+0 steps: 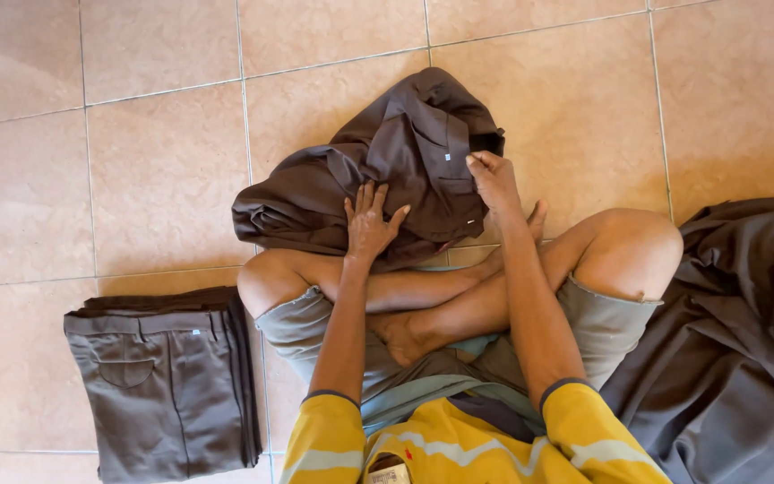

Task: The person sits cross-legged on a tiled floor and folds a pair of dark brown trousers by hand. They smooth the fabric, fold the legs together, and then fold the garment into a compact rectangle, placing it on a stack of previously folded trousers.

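Sitting cross-legged on the tiled floor (163, 170), a person presses a flat, open left hand (369, 224) on crumpled brown trousers (387, 170); the right hand (493, 179) pinches its waistband. Left of it lies a folded stack (167, 390); right, an unfolded heap (745, 332).

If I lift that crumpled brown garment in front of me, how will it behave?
The brown garment is bunched in soft folds, so it will probably droop. The left hand presses flat on it and the right hand grips its edge; it likely slides easily on the smooth tile floor.

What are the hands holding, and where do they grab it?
Crumpled brown trousers on the floor. The right hand grips the waistband end; the left hand presses flat on the bunched middle.
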